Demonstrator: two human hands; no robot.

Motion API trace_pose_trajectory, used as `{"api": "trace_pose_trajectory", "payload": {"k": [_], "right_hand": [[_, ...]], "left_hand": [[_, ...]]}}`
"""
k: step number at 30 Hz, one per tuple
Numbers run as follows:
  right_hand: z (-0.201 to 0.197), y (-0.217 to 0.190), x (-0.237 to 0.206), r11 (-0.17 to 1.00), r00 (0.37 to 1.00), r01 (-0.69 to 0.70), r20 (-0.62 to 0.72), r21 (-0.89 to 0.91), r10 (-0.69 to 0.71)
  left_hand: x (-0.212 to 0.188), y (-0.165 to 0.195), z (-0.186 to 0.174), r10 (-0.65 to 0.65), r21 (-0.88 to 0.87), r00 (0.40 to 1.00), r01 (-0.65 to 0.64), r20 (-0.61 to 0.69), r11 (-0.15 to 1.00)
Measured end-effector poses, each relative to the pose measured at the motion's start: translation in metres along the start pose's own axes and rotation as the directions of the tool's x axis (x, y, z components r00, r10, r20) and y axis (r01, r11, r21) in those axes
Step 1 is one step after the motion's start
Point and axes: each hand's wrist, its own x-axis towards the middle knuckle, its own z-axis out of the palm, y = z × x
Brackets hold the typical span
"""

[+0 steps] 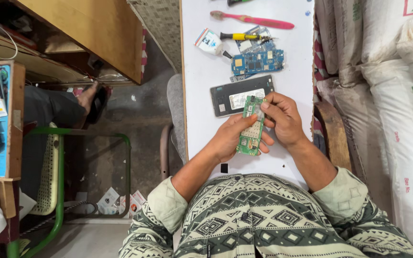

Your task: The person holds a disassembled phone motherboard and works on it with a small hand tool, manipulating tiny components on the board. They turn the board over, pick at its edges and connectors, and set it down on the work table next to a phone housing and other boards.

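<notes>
Fingers (264,106) of the right hand (283,119) pinch the top of a slim green circuit board (252,126), cradled steady in the left hand (233,138) above the white surface (201,71), best gripped by its edges.

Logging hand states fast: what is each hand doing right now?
Left hand: closed around the green circuit board, cradling it from below.
Right hand: fingers pinching the board's upper edge.

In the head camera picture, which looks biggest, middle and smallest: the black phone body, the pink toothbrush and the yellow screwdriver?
1. Black phone body, widest and bulkiest.
2. Pink toothbrush, longer than the phone body but far thinner.
3. Yellow screwdriver, shortest.
All lie flat on the white table, so the ranking seems fair.
</notes>
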Motion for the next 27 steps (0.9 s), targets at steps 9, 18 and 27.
{"api": "trace_pose_trajectory", "payload": {"k": [9,18,27], "right_hand": [[-0.002,0.003,0.003,0.997,0.997,-0.064,-0.041,-0.048,0.062],[0.003,-0.001,0.005,0.989,0.996,-0.08,-0.049,-0.126,0.074],[0.002,0.004,-0.004,0.998,1.0,0.016,0.013,-0.06,-0.015]], "left_hand": [[0.003,-0.008,0.008,0.065,0.212,0.989,-0.036,-0.13,0.977],[-0.001,-0.003,0.014,0.1,0.203,0.977,-0.061,-0.187,0.977],[-0.009,0.004,0.019,0.186,0.362,0.98,-0.149,-0.069,0.92]]}}
